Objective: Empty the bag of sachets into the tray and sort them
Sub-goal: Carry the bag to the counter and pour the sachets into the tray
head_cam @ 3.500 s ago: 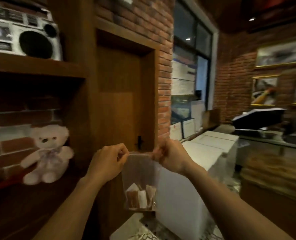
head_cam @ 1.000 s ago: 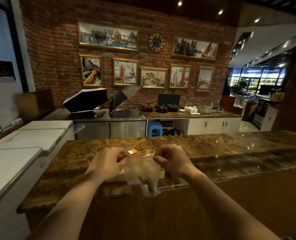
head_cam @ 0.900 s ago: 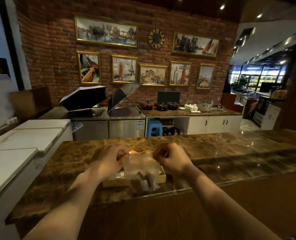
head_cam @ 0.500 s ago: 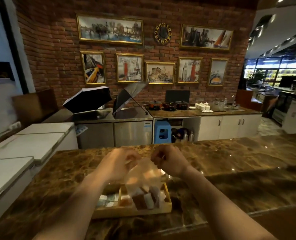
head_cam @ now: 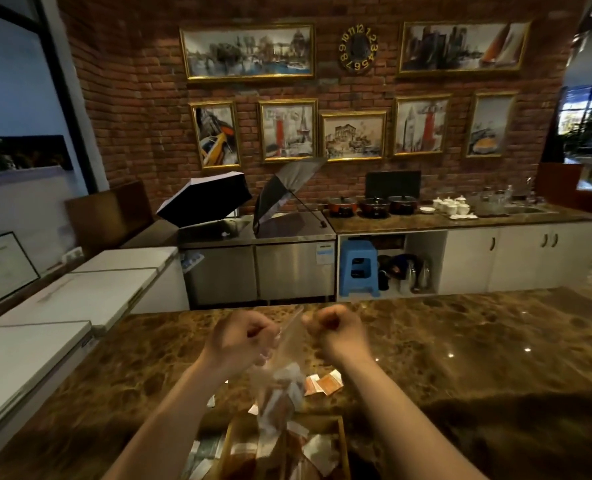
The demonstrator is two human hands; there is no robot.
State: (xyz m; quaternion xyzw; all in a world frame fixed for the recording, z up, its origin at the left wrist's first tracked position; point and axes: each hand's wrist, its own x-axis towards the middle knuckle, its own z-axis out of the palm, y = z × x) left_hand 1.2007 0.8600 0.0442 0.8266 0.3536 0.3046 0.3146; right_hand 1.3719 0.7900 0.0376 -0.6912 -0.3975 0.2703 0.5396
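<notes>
Left hand [head_cam: 242,341] pinches the top edge of a clear plastic bag [head_cam: 280,386], fingers curled against the thumb. Right hand [head_cam: 336,330] is balled into a fist just beside the bag's mouth; whether it actually grips the film cannot be told, since the bag is blurred there. Thin and crinkly, the bag hangs down between both forearms, with small flat sachets [head_cam: 284,400], brown and white, bunched in its lower part. Directly beneath it sits a shallow wooden tray [head_cam: 343,441] with upright dividers, already holding flat square packets in pale and brown wrappers. Two orange sachets [head_cam: 324,382] lie loose on the counter beyond the tray, near the right wrist. Glossy brown marble with mottled veins forms the counter [head_cam: 460,341], catching small points of light. Farther off stand white chest lids [head_cam: 80,299] to the left, steel cabinets, a blue plastic stool [head_cam: 358,268], two open umbrellas [head_cam: 239,199], and a red brick wall [head_cam: 131,98] hung with gilt-framed paintings.
</notes>
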